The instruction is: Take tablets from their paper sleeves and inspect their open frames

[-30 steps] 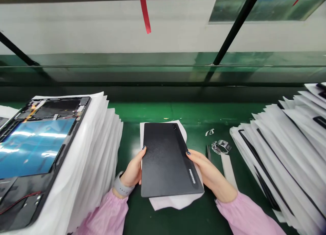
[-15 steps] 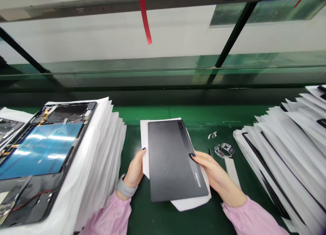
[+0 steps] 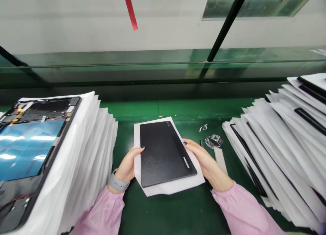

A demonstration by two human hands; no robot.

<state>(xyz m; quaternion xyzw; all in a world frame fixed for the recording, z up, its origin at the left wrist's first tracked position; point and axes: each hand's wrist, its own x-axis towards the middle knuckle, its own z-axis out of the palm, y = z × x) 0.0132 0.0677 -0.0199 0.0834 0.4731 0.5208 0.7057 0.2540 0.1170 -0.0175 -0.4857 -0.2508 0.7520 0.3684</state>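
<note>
In front of me a dark tablet (image 3: 165,156) lies back side up on a white sheet (image 3: 175,185), its camera lenses near the top right corner and pale lettering along the right edge. My left hand (image 3: 128,163) grips the left side, its thumb on the tablet's edge and its other fingers hidden beneath the sheet. On the right side, my right hand (image 3: 201,156) has its thumb at the tablet's edge, with the remaining fingers below the sheet. A grey watch band (image 3: 118,182) circles my left wrist.
At left stands a tall stack of white sheets (image 3: 84,153), topped by an opened tablet (image 3: 30,143) with a blue panel. Another stack of sheets with dark tablets (image 3: 277,150) leans at right. A shiny metal ring-like object (image 3: 214,140) and a pale strip (image 3: 220,159) lie on the green table (image 3: 173,213).
The tablet has shifted on the sheet, which now shows along its left and bottom sides. My left thumb has come onto the tablet's edge. The whole view has shifted slightly.
</note>
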